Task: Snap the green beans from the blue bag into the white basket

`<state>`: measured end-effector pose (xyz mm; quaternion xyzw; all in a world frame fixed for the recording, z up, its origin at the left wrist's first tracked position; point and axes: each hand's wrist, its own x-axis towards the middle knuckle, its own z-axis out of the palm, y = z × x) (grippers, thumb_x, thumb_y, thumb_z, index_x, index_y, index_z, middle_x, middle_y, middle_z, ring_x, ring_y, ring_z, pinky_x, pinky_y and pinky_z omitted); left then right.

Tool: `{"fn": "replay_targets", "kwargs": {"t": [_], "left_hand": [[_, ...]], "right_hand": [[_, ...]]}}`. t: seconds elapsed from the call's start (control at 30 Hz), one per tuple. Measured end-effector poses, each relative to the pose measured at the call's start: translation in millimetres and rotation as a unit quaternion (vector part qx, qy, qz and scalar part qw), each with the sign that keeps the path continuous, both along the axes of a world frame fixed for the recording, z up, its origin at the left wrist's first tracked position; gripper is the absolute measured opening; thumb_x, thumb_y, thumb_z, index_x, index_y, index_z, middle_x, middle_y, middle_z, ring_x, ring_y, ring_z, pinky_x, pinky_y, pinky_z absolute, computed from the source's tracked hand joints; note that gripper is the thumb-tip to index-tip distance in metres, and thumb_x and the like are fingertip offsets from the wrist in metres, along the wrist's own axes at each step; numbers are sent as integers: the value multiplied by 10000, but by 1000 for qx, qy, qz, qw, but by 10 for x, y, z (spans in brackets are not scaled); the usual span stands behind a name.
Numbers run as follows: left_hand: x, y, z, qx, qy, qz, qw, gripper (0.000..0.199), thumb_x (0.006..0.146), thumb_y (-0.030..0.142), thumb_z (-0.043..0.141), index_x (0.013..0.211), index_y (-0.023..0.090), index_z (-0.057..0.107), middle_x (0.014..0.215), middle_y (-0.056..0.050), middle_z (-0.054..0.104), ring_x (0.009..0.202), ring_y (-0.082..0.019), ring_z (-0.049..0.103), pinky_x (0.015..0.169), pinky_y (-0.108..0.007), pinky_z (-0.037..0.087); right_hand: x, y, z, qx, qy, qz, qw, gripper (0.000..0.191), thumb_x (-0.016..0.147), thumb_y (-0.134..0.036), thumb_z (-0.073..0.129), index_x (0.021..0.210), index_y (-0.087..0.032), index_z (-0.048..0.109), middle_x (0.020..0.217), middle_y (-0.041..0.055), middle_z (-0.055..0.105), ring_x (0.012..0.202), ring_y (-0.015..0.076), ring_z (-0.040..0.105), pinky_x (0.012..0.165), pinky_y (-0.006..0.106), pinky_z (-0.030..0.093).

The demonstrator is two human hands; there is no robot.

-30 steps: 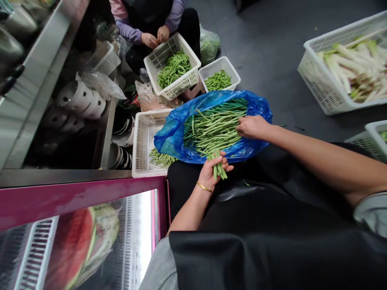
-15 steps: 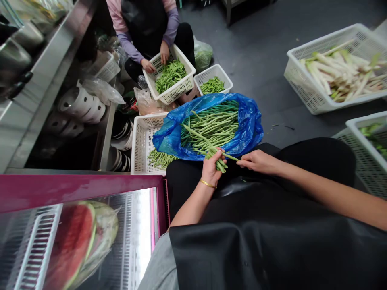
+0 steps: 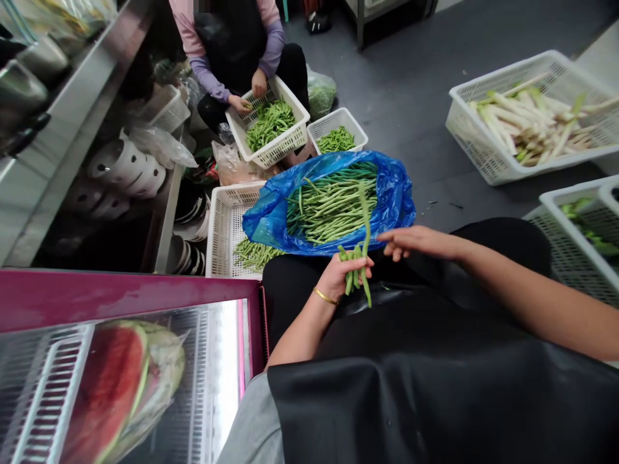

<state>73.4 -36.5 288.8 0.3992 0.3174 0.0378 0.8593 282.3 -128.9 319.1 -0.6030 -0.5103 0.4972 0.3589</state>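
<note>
A person in a black apron (image 3: 435, 393) sits beside a display case (image 3: 145, 290) holding cut watermelon (image 3: 109, 377), the left forearm angled forward and a gold bangle (image 3: 325, 296) at the wrist. The left hand (image 3: 338, 274) grips a bunch of short green bean pieces (image 3: 355, 278) together with one long bean (image 3: 365, 216), which points away from the wearer, its far tip over the open blue bag (image 3: 397, 193) and its near end hanging below the fingers. The short pieces run roughly alongside it. The right hand (image 3: 420, 241), arm reaching in from the right, is loosely extended by the bag's near right edge, fingers partly bent and free of the bean just beside them. Inside the bag, long beans (image 3: 333, 206) lie mostly crosswise, slanting up to the right. By its left edge, a white basket (image 3: 220, 225) carries cut beans (image 3: 258, 253) toward its near right corner; at far right, another crate (image 3: 471, 138) holds pale stalks (image 3: 532, 122). Beyond the bag, a co-worker (image 3: 236, 51) reaches into a basket (image 3: 285, 147) of green pods (image 3: 271, 124).
</note>
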Motion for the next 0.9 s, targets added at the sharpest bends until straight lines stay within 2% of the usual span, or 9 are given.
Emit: {"fn": "replay_targets", "kwargs": {"t": [0.07,0.13,0.27,0.33,0.47,0.57,0.67,0.77,0.9], "left_hand": [[3,-24,28,22,18,-53,998,381,586,404,801,752,82,685,583,-56,637,414,-79,504,411,-204,362],[22,-13,16,26,35,-23,999,383,579,408,805,741,84,680,567,-44,626,402,-70,480,404,-203,346],[66,161,-109,-34,69,215,974,308,611,350,784,687,118,596,498,30,540,396,-45,449,412,-176,357],[72,247,-151,-72,74,268,958,289,628,316,771,671,127,556,503,34,538,414,-45,474,437,-168,393],[48,240,-83,-87,7,89,992,338,612,319,790,795,111,596,720,-73,684,590,-153,647,561,-256,519],[57,157,2,-58,-22,5,998,351,596,274,797,829,114,590,700,-64,685,533,-146,631,533,-250,508],[138,96,-7,-22,-15,80,996,296,589,228,769,778,124,567,602,-16,640,437,-96,554,475,-211,454],[239,74,-86,-13,18,191,981,241,585,206,735,706,128,543,554,9,599,419,-73,514,458,-197,415],[271,66,-158,-22,41,274,961,294,578,243,769,688,129,523,584,12,598,467,-74,542,505,-203,442]], "right_hand": [[40,136,5,8,67,-68,995,549,790,-625,513,1039,-155,650,698,39,635,534,133,553,501,264,440],[-40,198,110,63,58,-147,985,407,784,-529,597,963,-166,640,611,-4,568,489,109,490,488,254,415],[-392,41,309,200,-79,-139,967,204,811,-403,618,814,-202,650,704,37,641,601,141,578,631,290,478],[-513,-24,241,157,-35,-90,983,226,822,-425,608,833,-203,648,724,47,658,609,149,605,625,290,493],[-494,99,-128,-30,161,-112,980,376,781,-538,632,853,-172,589,632,15,619,481,123,559,480,257,459],[-400,199,-274,-36,165,-143,975,398,742,-544,670,838,-165,598,602,-7,586,458,106,518,448,241,419],[-398,143,-207,41,30,-130,990,354,818,-514,597,857,-168,660,674,32,630,523,130,553,506,266,450],[-489,28,-130,181,-136,-60,972,315,873,-443,541,944,-187,713,845,89,694,705,179,624,660,304,500],[-579,59,-261,203,-140,-39,968,314,921,-393,484,869,-204,729,887,77,717,813,190,643,758,312,511]]}}
